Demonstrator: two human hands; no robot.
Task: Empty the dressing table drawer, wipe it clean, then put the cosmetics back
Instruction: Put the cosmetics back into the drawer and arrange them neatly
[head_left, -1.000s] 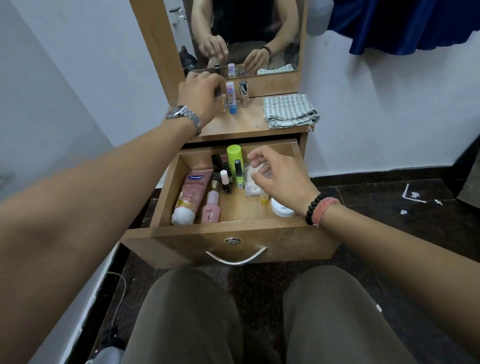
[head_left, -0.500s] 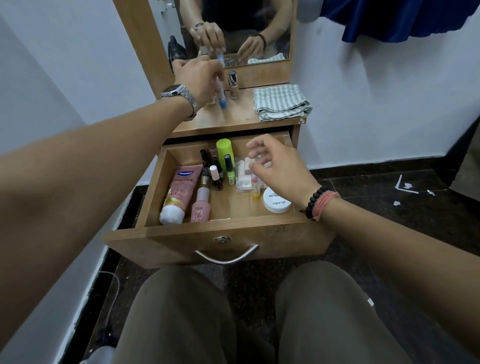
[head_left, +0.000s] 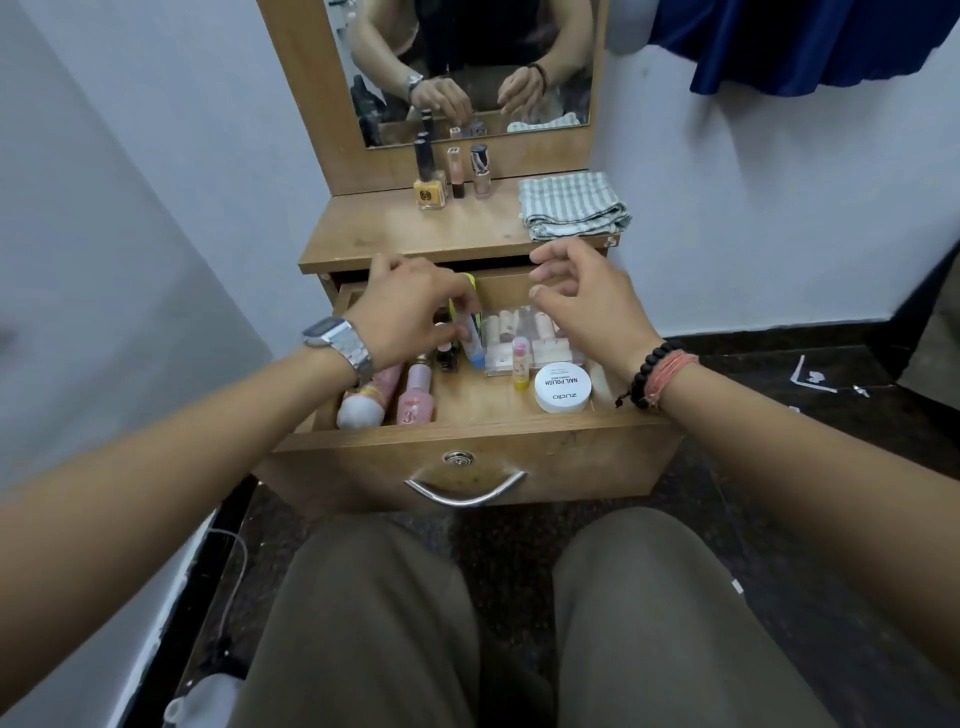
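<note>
- Your left hand (head_left: 410, 306) is down in the open drawer (head_left: 467, 447), fingers curled round a small blue-and-white tube (head_left: 474, 338) beside the green tube (head_left: 465, 291).
- Your right hand (head_left: 582, 306) hovers at 2 o'clock over the clear sachet box (head_left: 524, 338), fingers loosely bent and holding nothing.
- Lift that tube straight up so you don't topple the nail polish bottles (head_left: 444, 358) just beside it.
- Stand it on the tabletop (head_left: 415, 234) at 12 o'clock by the three bottles (head_left: 457, 174), clear of the folded cloth (head_left: 574, 210).
- Most cosmetics remain in the drawer.
</note>
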